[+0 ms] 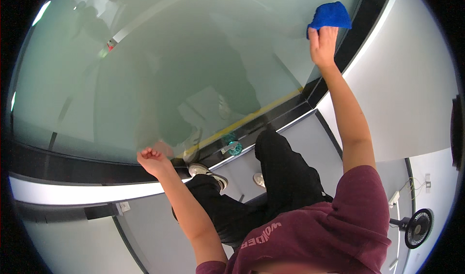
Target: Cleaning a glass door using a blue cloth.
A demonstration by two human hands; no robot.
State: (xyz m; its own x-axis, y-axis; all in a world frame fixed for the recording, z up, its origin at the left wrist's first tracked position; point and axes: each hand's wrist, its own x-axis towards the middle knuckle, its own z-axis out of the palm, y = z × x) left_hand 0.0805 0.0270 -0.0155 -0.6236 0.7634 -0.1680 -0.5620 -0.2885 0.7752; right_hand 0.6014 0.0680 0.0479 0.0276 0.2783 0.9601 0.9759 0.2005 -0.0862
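A large greenish glass panel (203, 61) fills the upper view, with a dark frame and reflections in it. At its upper right, my right hand (323, 44) grips a blue cloth (330, 15) against the glass. My left hand (154, 160), its fingers curled with nothing visible in them, is at the glass's lower left edge.
A small round teal object (235, 148) sits by the lower frame. My shoes (208, 175) and black-trousered legs are below. A white wall (397, 90) curves along the right. A black fan (417, 228) is at lower right, near cables and a white power strip (394, 199).
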